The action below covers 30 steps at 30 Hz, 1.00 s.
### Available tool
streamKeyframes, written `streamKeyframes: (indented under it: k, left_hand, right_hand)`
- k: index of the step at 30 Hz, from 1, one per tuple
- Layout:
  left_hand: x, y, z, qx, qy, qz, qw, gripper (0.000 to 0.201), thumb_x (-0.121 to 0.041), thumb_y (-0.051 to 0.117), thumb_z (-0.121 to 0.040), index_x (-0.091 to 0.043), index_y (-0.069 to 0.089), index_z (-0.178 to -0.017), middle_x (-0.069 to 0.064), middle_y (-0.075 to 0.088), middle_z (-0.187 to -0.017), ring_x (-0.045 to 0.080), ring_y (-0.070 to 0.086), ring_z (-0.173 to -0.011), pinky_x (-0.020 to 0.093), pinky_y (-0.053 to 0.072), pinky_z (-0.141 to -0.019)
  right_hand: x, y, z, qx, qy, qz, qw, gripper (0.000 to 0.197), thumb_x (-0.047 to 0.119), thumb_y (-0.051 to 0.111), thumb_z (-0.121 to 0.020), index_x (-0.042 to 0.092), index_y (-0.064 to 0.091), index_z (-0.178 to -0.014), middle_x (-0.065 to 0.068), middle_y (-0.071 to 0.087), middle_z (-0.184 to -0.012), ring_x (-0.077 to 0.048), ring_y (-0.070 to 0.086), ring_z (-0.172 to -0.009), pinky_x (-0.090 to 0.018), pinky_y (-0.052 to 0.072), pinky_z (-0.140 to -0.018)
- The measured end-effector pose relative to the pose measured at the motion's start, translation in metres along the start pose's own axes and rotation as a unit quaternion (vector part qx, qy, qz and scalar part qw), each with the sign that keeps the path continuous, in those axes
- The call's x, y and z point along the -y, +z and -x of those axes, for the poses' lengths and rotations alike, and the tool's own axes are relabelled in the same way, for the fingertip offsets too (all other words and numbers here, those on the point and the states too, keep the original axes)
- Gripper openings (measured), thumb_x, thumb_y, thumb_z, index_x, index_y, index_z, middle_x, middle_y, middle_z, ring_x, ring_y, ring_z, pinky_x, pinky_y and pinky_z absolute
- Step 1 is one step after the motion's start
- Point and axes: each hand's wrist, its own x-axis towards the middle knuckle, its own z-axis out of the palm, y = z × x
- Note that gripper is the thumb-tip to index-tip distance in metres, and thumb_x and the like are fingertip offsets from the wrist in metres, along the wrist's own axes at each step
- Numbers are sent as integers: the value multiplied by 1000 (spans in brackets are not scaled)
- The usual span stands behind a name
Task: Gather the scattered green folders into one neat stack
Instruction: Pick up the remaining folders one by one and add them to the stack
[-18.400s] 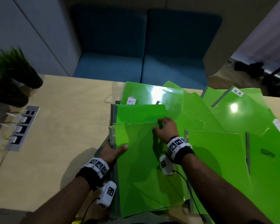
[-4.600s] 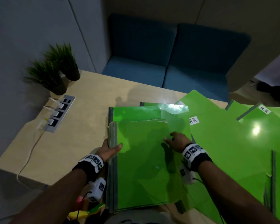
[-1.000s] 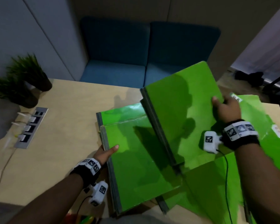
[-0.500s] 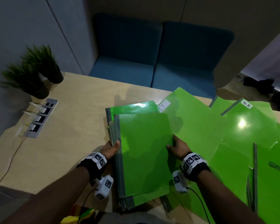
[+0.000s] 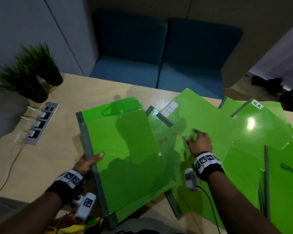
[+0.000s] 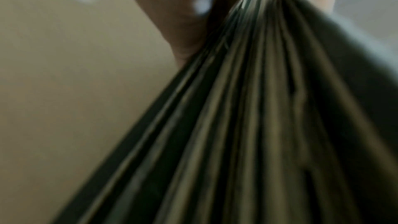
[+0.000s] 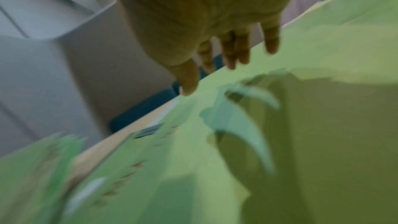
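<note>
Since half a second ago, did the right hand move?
Yes. The right hand has left the stack's right edge and gone right, onto the loose folder labelled IT.

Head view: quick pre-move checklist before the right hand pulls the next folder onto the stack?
1. Left hand grips the stack by its spine: ok.
2. Right hand free, fingers spread: ok.
3. Right hand over a loose folder: the I.T folder: ok.
4. Stack edges flush: not ok, a lower folder juts out at the far end.
5. Right fingers touching the folder: cannot tell, blurred.
</note>
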Motion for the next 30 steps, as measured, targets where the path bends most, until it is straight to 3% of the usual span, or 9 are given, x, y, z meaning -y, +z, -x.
streamKeyframes:
  k: [3, 6, 9, 14, 17, 19, 24, 27, 30]
  left_hand:
    - [0, -37, -3, -41, -7, -21, 999, 79, -34, 79, -75, -1, 45, -138, 21, 57, -132, 41, 52, -124, 55, 33, -110]
    - [5, -56, -5, -39, -25, -28, 999, 120, -61, 87, -44, -5, 44, -140, 24, 54, -136, 45, 49, -125, 60, 32, -109]
    - [6, -57, -3, -51, -59, -32, 996, 103, -49, 83, -60, -1, 42, -141, 31, 46, -140, 50, 43, -129, 59, 26, -112]
    - [28, -70, -26, -59, -56, -11, 997, 112, -58, 88, -46, -8, 47, -137, 16, 58, -131, 35, 53, -120, 52, 34, -108]
    - [29, -72, -25, -65, -77, -23, 995, 115, -70, 86, -35, -10, 53, -127, 15, 62, -113, 26, 54, -105, 42, 37, -92]
    - [25, -68, -20, -59, -58, -16, 996, 124, -68, 87, -34, -9, 47, -135, 15, 59, -125, 32, 54, -116, 48, 35, -103]
    - [26, -67, -19, -43, -51, -4, 998, 110, -63, 88, -43, -10, 52, -132, 18, 62, -120, 38, 57, -111, 54, 39, -99]
    - [16, -57, -25, -19, -46, 16, 999, 97, -57, 87, -55, -10, 51, -133, 20, 65, -119, 38, 59, -111, 54, 43, -99]
    - [-8, -20, -10, 1, -4, 22, 1000, 55, -28, 78, -77, -9, 54, -123, 7, 70, -101, 25, 67, -90, 39, 46, -89]
  right_hand:
    - [-24, -3, -4, 8, 130, 46, 990, 92, 48, 71, -80, 14, 22, -150, -16, 25, -152, -37, 26, -139, -56, 30, -110]
    - [-37, 9, -2, 20, 90, 112, 990, 94, 52, 69, -80, 8, 22, -148, -17, 29, -149, -37, 29, -137, -50, 35, -109]
    - [-34, 14, -5, 10, 60, 134, 989, 79, 50, 68, -81, 6, 38, -139, -19, 42, -140, -38, 38, -129, -46, 40, -104]
    - [-24, 11, -9, 10, 120, 85, 989, 80, 63, 64, -77, 9, 42, -131, -17, 49, -130, -39, 48, -120, -46, 44, -98]
    - [-20, -4, -12, 53, 117, 13, 992, 67, 52, 62, -85, 14, 42, -137, -17, 58, -130, -38, 56, -116, -43, 47, -97]
    - [-15, -20, -12, 56, 70, 37, 995, 60, 45, 57, -91, 13, 44, -140, -17, 58, -132, -36, 56, -118, -40, 44, -99]
    - [17, -110, -35, -70, -62, 8, 996, 52, 40, 56, -92, 6, 53, -130, -25, 63, -119, -41, 59, -110, -44, 44, -93]
    - [29, -147, -82, -45, -65, 85, 993, 47, 40, 54, -94, 1, 55, -121, -30, 59, -120, -44, 56, -111, -42, 43, -89]
    - [29, -143, -128, -13, -20, 114, 993, 50, 42, 52, -95, -5, 54, -116, -32, 56, -123, -44, 55, -112, -41, 42, -89]
